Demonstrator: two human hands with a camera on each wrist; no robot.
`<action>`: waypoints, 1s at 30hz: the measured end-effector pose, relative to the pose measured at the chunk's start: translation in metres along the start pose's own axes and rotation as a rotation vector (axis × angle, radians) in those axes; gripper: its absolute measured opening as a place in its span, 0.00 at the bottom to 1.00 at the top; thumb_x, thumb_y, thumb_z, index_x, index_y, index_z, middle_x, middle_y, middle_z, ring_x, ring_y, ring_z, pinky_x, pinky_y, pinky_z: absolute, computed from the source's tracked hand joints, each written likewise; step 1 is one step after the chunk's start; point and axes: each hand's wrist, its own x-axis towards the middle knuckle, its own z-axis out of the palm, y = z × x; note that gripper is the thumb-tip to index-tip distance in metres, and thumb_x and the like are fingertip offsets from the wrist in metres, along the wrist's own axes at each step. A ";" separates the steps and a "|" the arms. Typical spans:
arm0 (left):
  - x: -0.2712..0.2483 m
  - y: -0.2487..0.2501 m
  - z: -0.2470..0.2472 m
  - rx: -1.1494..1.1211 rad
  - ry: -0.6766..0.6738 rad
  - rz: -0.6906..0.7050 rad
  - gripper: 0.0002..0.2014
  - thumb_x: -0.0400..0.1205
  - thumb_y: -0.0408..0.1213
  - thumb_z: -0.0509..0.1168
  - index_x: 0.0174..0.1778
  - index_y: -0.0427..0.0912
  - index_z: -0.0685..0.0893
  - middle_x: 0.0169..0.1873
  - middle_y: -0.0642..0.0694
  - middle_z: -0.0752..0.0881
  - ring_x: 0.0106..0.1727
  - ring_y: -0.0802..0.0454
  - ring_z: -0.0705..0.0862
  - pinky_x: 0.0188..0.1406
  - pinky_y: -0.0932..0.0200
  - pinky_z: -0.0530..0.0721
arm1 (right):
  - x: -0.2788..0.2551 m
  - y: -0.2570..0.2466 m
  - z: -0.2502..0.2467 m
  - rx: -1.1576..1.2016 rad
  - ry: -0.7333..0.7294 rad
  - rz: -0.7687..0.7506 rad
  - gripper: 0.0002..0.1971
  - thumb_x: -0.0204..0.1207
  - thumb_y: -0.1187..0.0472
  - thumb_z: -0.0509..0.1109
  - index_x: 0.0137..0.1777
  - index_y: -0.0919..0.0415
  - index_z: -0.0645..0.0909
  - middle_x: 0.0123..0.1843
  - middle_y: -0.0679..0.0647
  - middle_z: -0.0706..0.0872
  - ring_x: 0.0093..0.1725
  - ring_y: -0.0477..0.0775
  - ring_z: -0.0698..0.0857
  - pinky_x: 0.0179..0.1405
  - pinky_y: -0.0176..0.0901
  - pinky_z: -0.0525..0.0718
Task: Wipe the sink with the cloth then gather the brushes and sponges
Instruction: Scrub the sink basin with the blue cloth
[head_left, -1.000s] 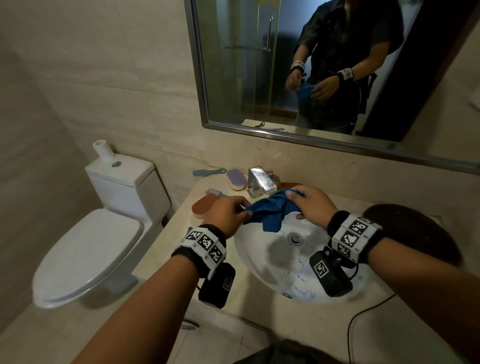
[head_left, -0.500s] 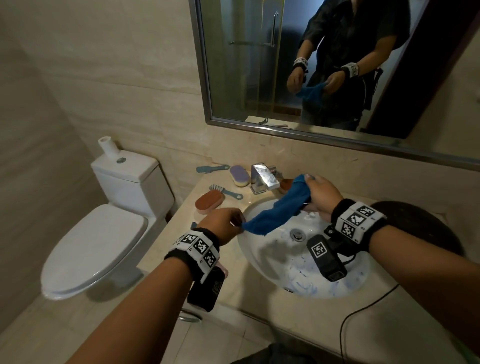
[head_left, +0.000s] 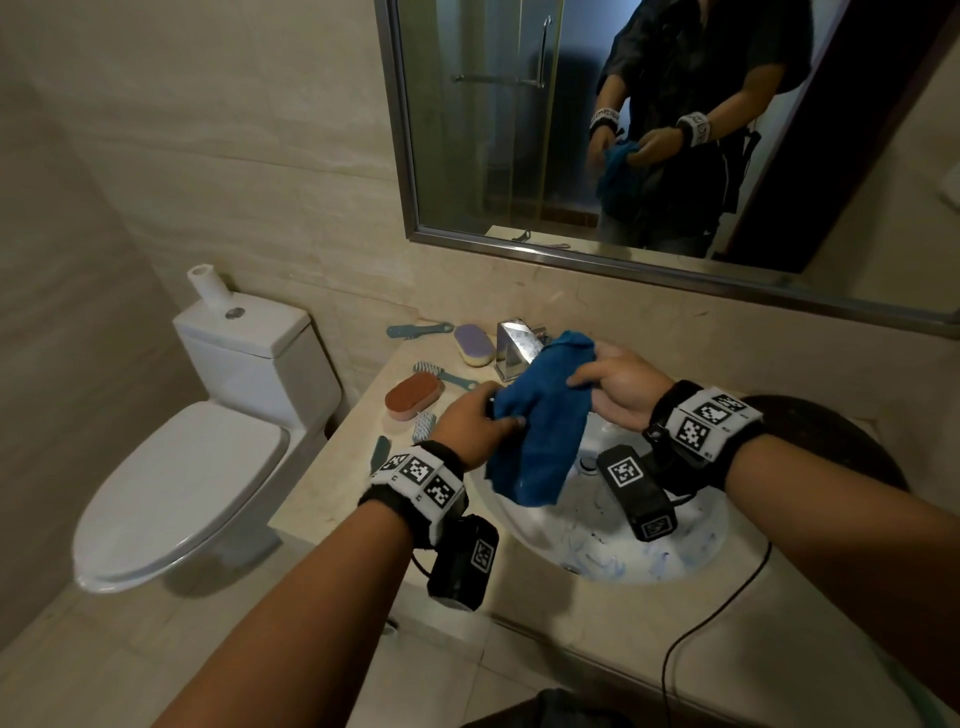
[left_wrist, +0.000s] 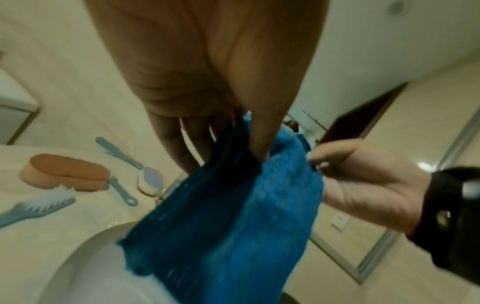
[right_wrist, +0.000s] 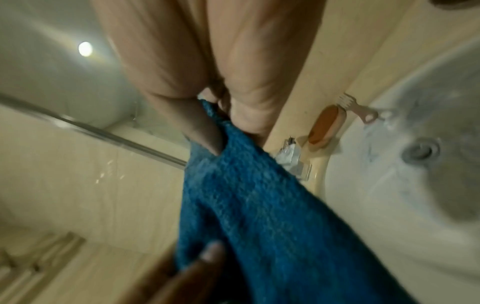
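Observation:
A blue cloth (head_left: 540, 415) hangs above the white sink (head_left: 691, 551), held up by both hands. My left hand (head_left: 480, 415) pinches its left edge (left_wrist: 259, 158). My right hand (head_left: 613, 384) grips the upper right part (right_wrist: 223, 127). On the counter to the left lie an orange sponge (head_left: 414, 395), a purple sponge (head_left: 472, 345) and several blue brushes (head_left: 444, 375). The same orange sponge (left_wrist: 64, 171) and brushes (left_wrist: 33, 209) show in the left wrist view. Blue streaks mark the sink bowl.
A chrome faucet (head_left: 514, 343) stands behind the sink, partly behind the cloth. A white toilet (head_left: 208, 441) sits left of the counter. A mirror (head_left: 649, 130) hangs above. A dark round mat (head_left: 810, 431) lies at the counter's right. A black cable (head_left: 711, 618) crosses the front edge.
Both hands have raised the cloth off the sink and brought it closer together; it went from stretched between the hands to hanging down in a fold.

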 end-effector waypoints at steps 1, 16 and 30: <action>0.000 0.002 -0.002 -0.023 0.056 0.010 0.13 0.78 0.38 0.69 0.56 0.37 0.80 0.51 0.40 0.87 0.53 0.44 0.85 0.57 0.46 0.83 | 0.000 0.001 -0.003 -0.098 0.027 0.012 0.17 0.80 0.79 0.52 0.64 0.63 0.70 0.57 0.63 0.80 0.55 0.60 0.83 0.46 0.50 0.88; -0.005 0.005 -0.015 -0.023 0.046 0.046 0.23 0.71 0.28 0.75 0.63 0.44 0.83 0.51 0.51 0.81 0.52 0.56 0.80 0.41 0.74 0.80 | -0.011 0.005 -0.016 -0.691 -0.020 0.016 0.24 0.67 0.80 0.72 0.62 0.62 0.80 0.56 0.56 0.81 0.49 0.50 0.82 0.42 0.34 0.86; 0.000 0.000 -0.003 -0.055 0.118 -0.043 0.07 0.83 0.41 0.63 0.50 0.45 0.71 0.36 0.51 0.78 0.39 0.52 0.80 0.43 0.53 0.83 | -0.005 0.021 -0.021 -0.534 0.083 0.086 0.16 0.83 0.59 0.62 0.66 0.67 0.78 0.58 0.67 0.85 0.48 0.55 0.83 0.42 0.40 0.82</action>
